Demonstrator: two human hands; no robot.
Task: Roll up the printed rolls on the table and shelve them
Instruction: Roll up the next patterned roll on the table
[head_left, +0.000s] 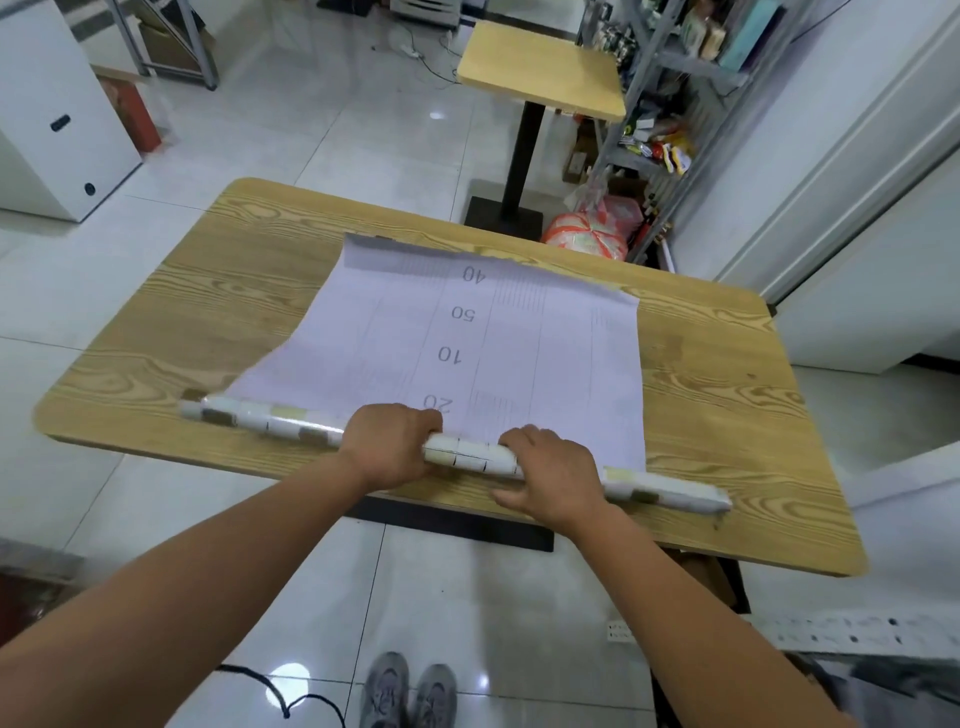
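Where left hand and right hand grip, printed roll is covered.

Left hand and right hand cover parts of the roll.

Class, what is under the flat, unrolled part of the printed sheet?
The wooden table, which shows round the sheet. Anything else beneath is covered by paper. The left hand and right hand grip the roll.
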